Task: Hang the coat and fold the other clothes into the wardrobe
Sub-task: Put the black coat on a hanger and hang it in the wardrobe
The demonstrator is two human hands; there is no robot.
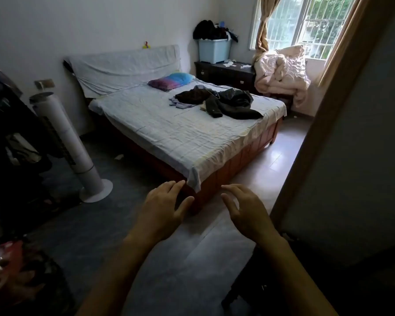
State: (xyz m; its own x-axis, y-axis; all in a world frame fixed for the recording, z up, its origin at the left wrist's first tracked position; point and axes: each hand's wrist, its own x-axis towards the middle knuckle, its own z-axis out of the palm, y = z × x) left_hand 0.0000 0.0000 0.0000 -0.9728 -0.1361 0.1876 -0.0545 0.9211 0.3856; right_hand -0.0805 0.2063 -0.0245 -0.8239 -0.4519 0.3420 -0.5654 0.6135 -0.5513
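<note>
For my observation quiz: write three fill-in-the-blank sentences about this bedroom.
The dark coat lies on the ____.
The left hand and right hand hold ____.
The bin heaped with clothes is light ____.
Missing: bed; nothing; blue.

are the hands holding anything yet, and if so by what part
Nothing is held. The left hand and right hand hover empty, fingers loose; the dark coat lies on the bed.
</note>
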